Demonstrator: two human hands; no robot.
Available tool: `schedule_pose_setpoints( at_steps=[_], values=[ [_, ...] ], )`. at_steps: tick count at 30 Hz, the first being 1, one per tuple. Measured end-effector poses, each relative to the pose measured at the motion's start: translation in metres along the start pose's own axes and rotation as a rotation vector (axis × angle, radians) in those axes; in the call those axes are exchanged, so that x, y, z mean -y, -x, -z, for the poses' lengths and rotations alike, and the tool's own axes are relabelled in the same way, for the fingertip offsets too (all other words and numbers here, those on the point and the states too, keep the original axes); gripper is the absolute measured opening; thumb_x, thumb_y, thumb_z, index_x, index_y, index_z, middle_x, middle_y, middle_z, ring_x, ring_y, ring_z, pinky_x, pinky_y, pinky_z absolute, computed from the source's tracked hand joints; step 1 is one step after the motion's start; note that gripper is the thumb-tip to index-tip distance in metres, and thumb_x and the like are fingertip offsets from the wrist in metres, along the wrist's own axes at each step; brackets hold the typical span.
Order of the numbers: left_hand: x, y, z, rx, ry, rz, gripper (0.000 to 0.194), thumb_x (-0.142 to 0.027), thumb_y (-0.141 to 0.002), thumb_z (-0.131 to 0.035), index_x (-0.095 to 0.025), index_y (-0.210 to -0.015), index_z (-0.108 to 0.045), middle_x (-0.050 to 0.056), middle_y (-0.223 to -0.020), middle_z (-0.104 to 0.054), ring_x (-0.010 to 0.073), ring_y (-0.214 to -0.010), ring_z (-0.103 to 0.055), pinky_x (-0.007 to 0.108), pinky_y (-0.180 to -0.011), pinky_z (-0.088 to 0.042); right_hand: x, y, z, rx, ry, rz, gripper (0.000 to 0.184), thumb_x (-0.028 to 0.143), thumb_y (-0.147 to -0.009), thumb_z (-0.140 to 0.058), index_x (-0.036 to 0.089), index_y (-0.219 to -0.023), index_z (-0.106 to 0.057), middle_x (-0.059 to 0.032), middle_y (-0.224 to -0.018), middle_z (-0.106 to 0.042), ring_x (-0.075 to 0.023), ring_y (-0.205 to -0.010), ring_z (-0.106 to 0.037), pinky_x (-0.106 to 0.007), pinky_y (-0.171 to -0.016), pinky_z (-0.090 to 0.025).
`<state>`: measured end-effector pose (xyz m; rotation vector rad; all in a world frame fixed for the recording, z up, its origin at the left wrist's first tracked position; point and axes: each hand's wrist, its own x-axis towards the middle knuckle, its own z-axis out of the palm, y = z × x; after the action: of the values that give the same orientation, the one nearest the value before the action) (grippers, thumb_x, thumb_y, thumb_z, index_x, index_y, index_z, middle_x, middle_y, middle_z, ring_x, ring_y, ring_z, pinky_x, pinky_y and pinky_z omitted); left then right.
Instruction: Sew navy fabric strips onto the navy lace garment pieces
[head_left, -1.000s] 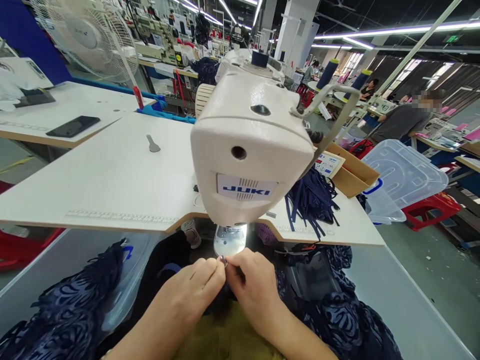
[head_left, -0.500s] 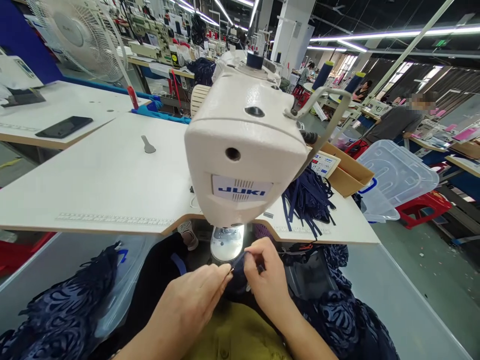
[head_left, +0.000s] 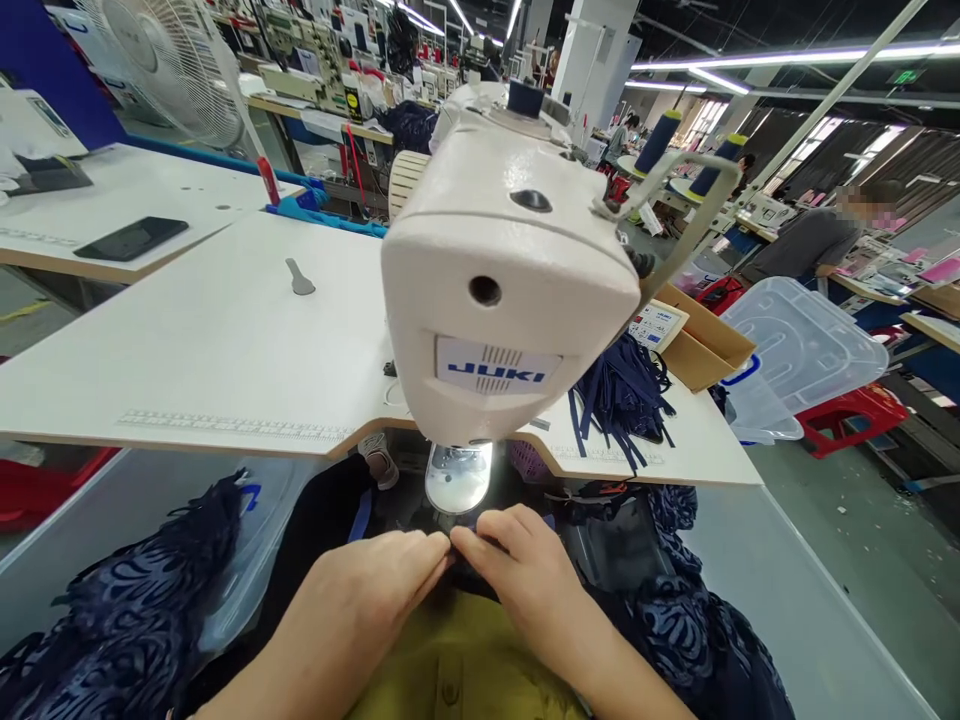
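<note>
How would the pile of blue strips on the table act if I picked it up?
The blue strips would probably flop, since they bend and lie across each other. Some might slip out, because many ends poke out loosely.

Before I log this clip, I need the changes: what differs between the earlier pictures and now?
The right hand has come back leftward, closing the gap to the left hand seen just before. Whether either let go of anything is hidden. The JUKI sewing machine, phone and navy strips stayed put.
</note>
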<state>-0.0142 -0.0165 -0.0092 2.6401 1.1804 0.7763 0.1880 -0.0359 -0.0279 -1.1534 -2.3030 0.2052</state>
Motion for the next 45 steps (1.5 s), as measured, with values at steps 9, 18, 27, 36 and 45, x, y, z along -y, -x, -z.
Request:
schedule_pose_setpoints(
  at_steps=[9, 18, 27, 36, 45],
  values=[
    [0.037, 0.021, -0.018, 0.013, 0.036, 0.270, 0.036, -0.047, -0.094, -0.040, -0.022, -0.099, -0.066, 0.005, -0.103, -0.070, 0.0210, -0.096, -0.065, 0.035, -0.087, -0.050, -0.016, 0.000, -0.037, -0.003, -0.799, -0.565, 0.013, 0.021, -0.084, -0.064, 0.022, -0.089, -0.076, -0.0012, -0.080, -0.060, -0.0137, -0.079, -0.059, -0.024, -0.074, -0.046],
    [0.025, 0.017, -0.047, 0.280, 0.811, 0.578, 0.032, -0.047, -0.087, -0.052, -0.019, -0.096, -0.064, 0.004, -0.098, -0.069, 0.0185, -0.091, -0.064, 0.028, -0.081, -0.051, -0.009, 0.010, -0.074, -0.076, -1.316, -0.735, 0.016, 0.036, -0.079, -0.070, 0.025, -0.088, -0.077, -0.0020, -0.088, -0.060, -0.0175, -0.088, -0.059, -0.029, -0.081, -0.045],
    [0.011, 0.012, -0.039, 0.332, 0.636, 0.510, 0.028, -0.043, -0.088, -0.051, -0.021, -0.073, -0.057, 0.000, -0.080, -0.061, 0.0154, -0.076, -0.056, 0.027, -0.070, -0.043, -0.011, 0.004, -0.050, -0.006, -1.168, -0.618, 0.016, 0.036, -0.081, -0.069, 0.023, -0.089, -0.074, -0.0009, -0.087, -0.060, -0.0160, -0.082, -0.055, -0.027, -0.077, -0.043],
    [-0.002, 0.014, -0.039, 0.238, 0.390, 0.307, 0.023, -0.031, -0.095, -0.039, -0.022, -0.084, -0.057, -0.001, -0.080, -0.054, 0.0132, -0.074, -0.055, 0.025, -0.067, -0.042, -0.003, 0.019, -0.063, -0.351, -1.153, -0.584, 0.008, 0.023, -0.078, -0.074, 0.029, -0.082, -0.075, 0.0005, -0.083, -0.068, -0.0150, -0.081, -0.061, -0.025, -0.075, -0.046],
    [-0.008, 0.014, -0.036, 0.059, 0.201, 0.070, 0.019, -0.026, -0.097, -0.038, -0.021, -0.106, -0.055, -0.001, -0.081, -0.054, 0.0116, -0.072, -0.056, 0.022, -0.065, -0.046, -0.005, 0.024, -0.066, -0.492, -1.157, -0.466, 0.012, 0.019, -0.080, -0.072, 0.030, -0.082, -0.073, 0.0011, -0.081, -0.071, -0.0165, -0.080, -0.065, -0.030, -0.077, -0.051]
  ],
)
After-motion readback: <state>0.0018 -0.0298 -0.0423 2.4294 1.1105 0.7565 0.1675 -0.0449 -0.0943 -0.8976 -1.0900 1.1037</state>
